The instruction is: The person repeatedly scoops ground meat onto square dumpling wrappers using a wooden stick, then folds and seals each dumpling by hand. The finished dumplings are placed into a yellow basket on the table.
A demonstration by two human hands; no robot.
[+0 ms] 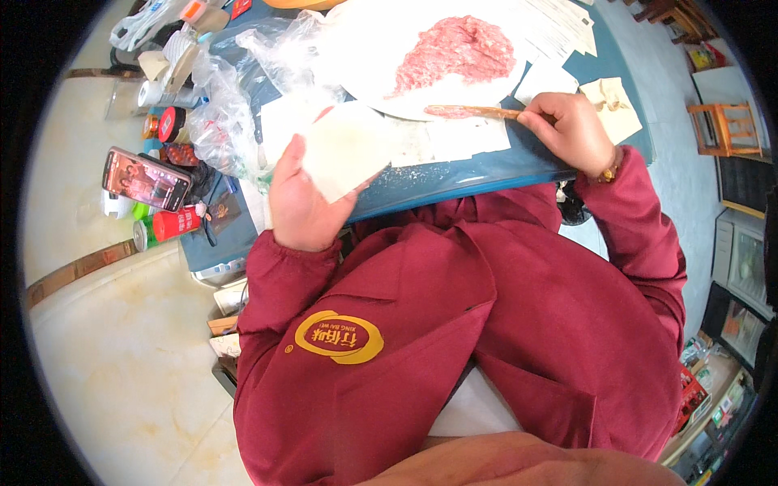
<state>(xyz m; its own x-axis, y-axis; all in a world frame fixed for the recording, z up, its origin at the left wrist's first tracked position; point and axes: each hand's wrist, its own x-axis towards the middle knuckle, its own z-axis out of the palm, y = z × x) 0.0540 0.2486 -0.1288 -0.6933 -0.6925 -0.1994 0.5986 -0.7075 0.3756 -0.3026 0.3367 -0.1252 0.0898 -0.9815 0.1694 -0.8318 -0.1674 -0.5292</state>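
My left hand [310,203] holds a thin, pale dough wrapper [346,149], its fingers under it and the thumb at its left edge. A pinkish bit shows behind the wrapper's top left. My right hand [565,130] grips the handle end of a flat wooden stick [486,112], whose far end carries a smear of minced meat [450,112]. That end is over the near rim of a large white plate [419,111]. Raw minced meat [456,54] lies heaped on the plate. Pale square sheets [471,138] lie between the plate and the table's near edge.
The blue table [437,179] has whitish crumbs near its front edge. Crumpled clear plastic bags [222,115], jars [172,125], a lit phone [146,179] and a red can [176,225] crowd the left side. A creased yellowish paper [611,109] lies right of my right hand.
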